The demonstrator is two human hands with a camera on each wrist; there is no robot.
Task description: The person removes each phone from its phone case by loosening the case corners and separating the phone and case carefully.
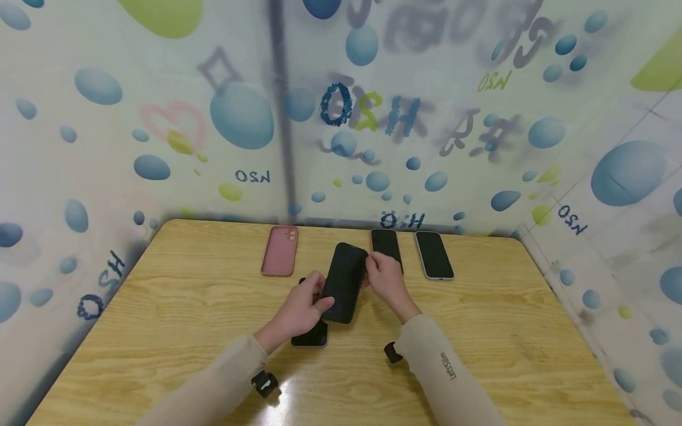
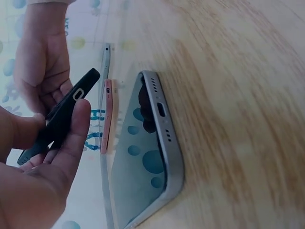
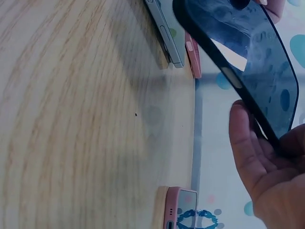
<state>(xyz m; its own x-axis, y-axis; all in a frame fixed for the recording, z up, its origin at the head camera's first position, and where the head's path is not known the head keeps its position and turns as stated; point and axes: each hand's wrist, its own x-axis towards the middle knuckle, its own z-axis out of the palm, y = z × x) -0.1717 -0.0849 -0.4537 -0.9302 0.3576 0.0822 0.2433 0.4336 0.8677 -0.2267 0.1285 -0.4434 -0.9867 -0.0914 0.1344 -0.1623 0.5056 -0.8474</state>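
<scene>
In the head view, a phone in a black case (image 1: 347,278) is held up between both hands, tilted, its dark face toward the camera. The left hand (image 1: 302,306) grips its lower left edge, thumb on the front. At the upper right edge, the right hand (image 1: 385,276) pinches it between thumb and curled fingers. A port cutout in the black case (image 2: 78,94) shows in the left wrist view; a side cutout shows in the right wrist view. Beneath the left hand lies a silver-rimmed phone (image 1: 315,337), face up and partly covered.
Farther back on the wooden table (image 1: 202,307) lies a pink phone case (image 1: 279,251). To its right are a dark-screened phone (image 1: 385,241), partly behind the right hand, and a white-edged phone (image 1: 434,255). A patterned curtain (image 1: 341,177) stands behind the table.
</scene>
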